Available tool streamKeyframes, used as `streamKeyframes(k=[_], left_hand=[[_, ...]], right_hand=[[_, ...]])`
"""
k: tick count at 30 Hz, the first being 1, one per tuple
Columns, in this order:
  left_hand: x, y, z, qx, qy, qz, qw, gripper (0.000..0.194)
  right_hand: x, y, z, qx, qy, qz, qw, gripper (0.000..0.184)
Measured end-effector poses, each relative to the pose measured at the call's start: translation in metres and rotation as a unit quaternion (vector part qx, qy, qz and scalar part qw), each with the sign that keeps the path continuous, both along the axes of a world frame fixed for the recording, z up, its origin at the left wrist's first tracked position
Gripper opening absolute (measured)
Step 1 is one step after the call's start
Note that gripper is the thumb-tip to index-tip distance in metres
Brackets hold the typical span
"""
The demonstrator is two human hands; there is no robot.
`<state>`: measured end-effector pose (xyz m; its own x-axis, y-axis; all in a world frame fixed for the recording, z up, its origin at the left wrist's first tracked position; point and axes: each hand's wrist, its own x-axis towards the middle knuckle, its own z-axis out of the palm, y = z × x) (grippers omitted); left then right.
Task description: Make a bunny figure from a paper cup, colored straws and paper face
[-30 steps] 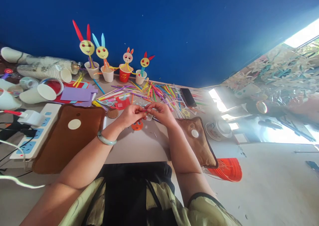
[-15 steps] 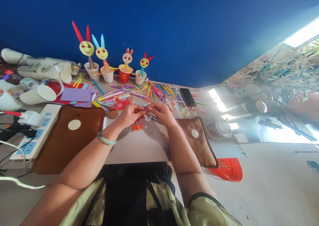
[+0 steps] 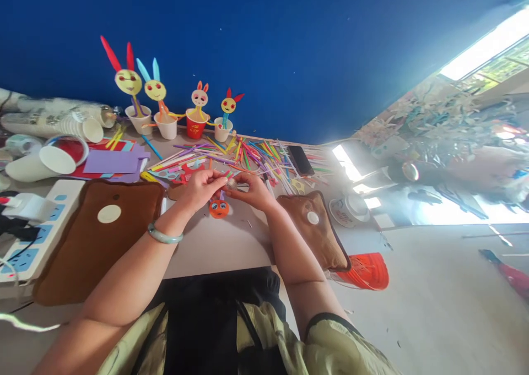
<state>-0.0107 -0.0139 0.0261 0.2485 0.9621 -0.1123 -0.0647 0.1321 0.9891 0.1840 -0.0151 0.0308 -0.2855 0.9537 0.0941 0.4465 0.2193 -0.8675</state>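
My left hand [image 3: 204, 190] is closed in a pinch on a small pink-and-green strip [image 3: 228, 174], whose kind I cannot make out. Close beside it, my right hand [image 3: 257, 192] has its thumb and fingers drawn together at a small clear, roundish thing [image 3: 232, 184], perhaps a roll of tape. The fingers partly hide both pieces. Just below my hands an orange round paper face [image 3: 219, 209] with drawn eyes lies on the table [image 3: 215, 254], with a bit of purple at its top. Coloured sticks [image 3: 264, 153] are strewn behind my hands.
Several paper cups with rabbit-faced figures [image 3: 197, 123] stand along the blue wall. To the left are a brown hot-water bag [image 3: 91, 243], a power strip [image 3: 45, 237] and purple paper [image 3: 111, 161]. A phone [image 3: 301, 161], another brown bag [image 3: 318, 232] and a red bucket [image 3: 367, 271] are right.
The view has turned slightly right. My hands have tilted, so the pink-and-green strip shows more. The clear roundish thing, earlier below my fingers, now appears between them. More of the orange face is visible.
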Motion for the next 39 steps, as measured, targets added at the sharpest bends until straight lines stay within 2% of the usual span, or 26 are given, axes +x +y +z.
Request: streamKeyframes(k=[4,10,16,23,28,33,39], left_hand=[[-0.001,0.001,-0.001,-0.001,-0.013,0.008,1.0,0.038],[-0.002,0.003,-0.005,-0.009,-0.051,-0.012,0.999,0.036],[-0.001,0.004,-0.002,-0.007,-0.062,-0.012,0.998,0.031],[-0.004,0.004,-0.004,-0.015,-0.085,-0.014,0.996,0.031],[-0.004,0.004,-0.005,-0.016,-0.083,-0.007,0.996,0.031],[-0.002,0.006,-0.004,-0.031,-0.08,0.01,0.996,0.034],[0.001,0.006,-0.004,-0.033,-0.087,0.035,0.995,0.034]], right_hand=[[-0.003,-0.002,0.001,-0.004,0.011,0.01,1.0,0.043],[-0.006,0.0,-0.008,-0.002,0.034,0.033,0.999,0.046],[-0.008,0.003,-0.014,-0.013,0.041,0.034,0.999,0.053],[-0.01,0.0,-0.004,-0.068,0.172,0.086,0.979,0.054],[-0.011,-0.003,-0.001,-0.103,0.161,0.069,0.979,0.05],[-0.013,0.0,-0.012,-0.116,0.194,0.049,0.973,0.054],[-0.013,-0.001,-0.011,-0.095,0.183,0.005,0.979,0.055]])
